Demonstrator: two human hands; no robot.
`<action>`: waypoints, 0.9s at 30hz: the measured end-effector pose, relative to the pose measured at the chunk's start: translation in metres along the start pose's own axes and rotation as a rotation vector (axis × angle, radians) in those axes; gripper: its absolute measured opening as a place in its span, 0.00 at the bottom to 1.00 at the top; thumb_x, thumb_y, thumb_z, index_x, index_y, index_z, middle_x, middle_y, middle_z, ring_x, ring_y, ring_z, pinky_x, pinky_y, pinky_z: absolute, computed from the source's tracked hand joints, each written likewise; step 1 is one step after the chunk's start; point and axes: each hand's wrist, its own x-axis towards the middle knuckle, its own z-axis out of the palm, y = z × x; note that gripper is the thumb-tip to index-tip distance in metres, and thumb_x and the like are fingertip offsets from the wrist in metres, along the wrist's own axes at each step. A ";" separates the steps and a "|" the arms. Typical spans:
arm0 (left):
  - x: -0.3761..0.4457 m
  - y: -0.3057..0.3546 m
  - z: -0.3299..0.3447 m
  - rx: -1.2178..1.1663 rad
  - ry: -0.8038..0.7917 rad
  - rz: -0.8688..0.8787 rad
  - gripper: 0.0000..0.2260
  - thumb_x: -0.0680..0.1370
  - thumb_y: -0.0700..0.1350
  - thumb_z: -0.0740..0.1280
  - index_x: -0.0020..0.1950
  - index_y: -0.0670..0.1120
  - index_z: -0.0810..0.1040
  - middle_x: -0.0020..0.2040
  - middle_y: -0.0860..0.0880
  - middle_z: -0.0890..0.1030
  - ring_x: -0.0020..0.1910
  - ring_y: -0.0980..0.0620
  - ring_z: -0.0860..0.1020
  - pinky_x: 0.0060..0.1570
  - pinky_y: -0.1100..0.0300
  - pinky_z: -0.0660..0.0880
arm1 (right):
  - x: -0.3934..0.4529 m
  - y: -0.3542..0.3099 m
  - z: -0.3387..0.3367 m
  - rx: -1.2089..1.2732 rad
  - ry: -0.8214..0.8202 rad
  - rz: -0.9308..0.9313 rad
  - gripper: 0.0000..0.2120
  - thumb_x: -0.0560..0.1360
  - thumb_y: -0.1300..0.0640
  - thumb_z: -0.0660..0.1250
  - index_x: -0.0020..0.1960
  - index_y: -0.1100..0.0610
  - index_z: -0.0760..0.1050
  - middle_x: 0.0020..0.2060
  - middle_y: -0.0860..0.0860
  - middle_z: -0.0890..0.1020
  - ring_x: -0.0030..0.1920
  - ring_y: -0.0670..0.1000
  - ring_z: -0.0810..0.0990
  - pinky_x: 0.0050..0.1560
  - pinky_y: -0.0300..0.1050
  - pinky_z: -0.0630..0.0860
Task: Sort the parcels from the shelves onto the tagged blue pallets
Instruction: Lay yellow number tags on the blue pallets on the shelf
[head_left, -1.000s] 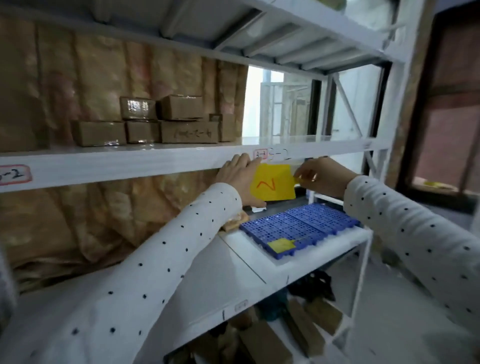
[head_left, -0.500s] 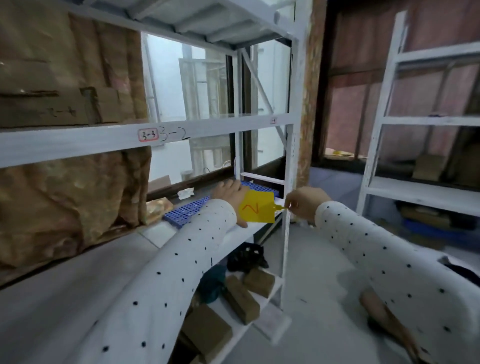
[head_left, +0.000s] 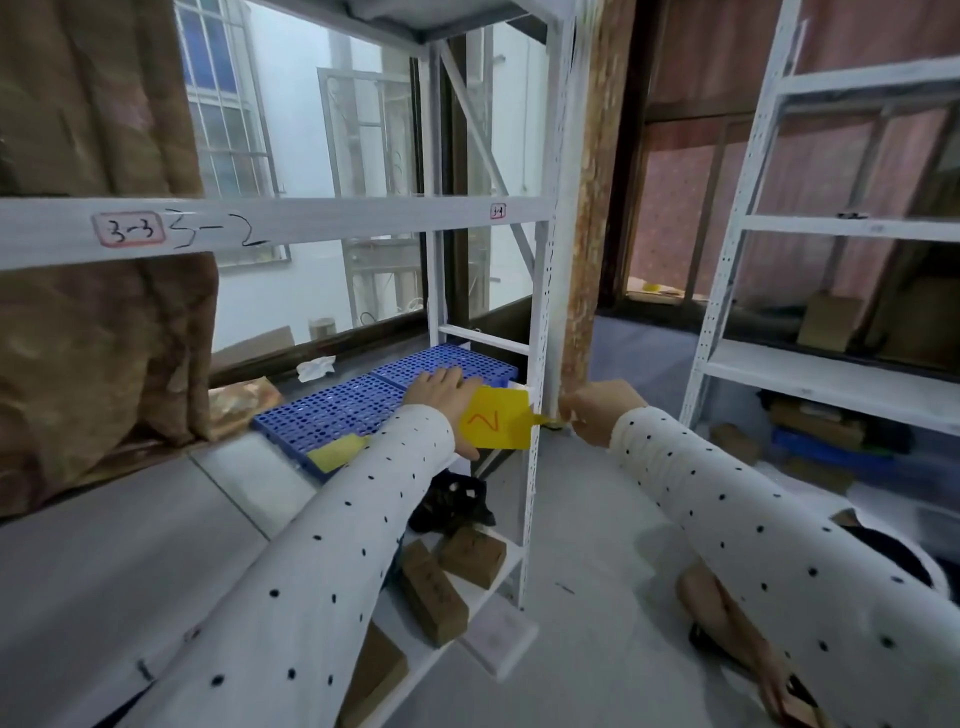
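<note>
I see the left hand (head_left: 441, 397) pinching a square yellow paper tag (head_left: 494, 420) marked with a red 2; right hand (head_left: 597, 410) grip pinches its right tip. Perforated blue plastic pallets (head_left: 358, 402) lie on the white metal shelf (head_left: 244, 467) just behind the left grip.

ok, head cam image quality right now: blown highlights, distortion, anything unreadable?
Head view: window overexposed, washing out the outdoors; wide-angle bowing on the shelf uprights; left curtain edge soft. The red "2" on the yellow tag held between left hand and right hand reads fine; the small label is barely legible.
</note>
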 end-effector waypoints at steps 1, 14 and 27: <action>0.009 0.000 0.004 0.002 -0.009 -0.004 0.46 0.66 0.63 0.73 0.76 0.50 0.53 0.73 0.46 0.61 0.72 0.44 0.60 0.71 0.49 0.58 | 0.007 0.004 0.006 0.004 0.002 0.003 0.12 0.78 0.59 0.59 0.60 0.53 0.75 0.56 0.52 0.80 0.55 0.55 0.79 0.52 0.44 0.74; 0.168 -0.018 0.066 -0.094 -0.105 -0.051 0.45 0.67 0.62 0.73 0.76 0.47 0.54 0.75 0.46 0.59 0.74 0.45 0.58 0.72 0.49 0.57 | 0.156 0.059 0.079 0.126 0.009 0.068 0.11 0.78 0.51 0.60 0.58 0.50 0.75 0.55 0.51 0.79 0.54 0.54 0.79 0.49 0.43 0.73; 0.281 -0.055 0.116 -0.160 -0.122 -0.190 0.47 0.65 0.63 0.74 0.76 0.49 0.55 0.74 0.48 0.62 0.73 0.46 0.61 0.71 0.50 0.60 | 0.293 0.079 0.125 0.051 0.017 -0.017 0.12 0.79 0.55 0.56 0.58 0.54 0.76 0.52 0.52 0.79 0.52 0.55 0.79 0.48 0.47 0.76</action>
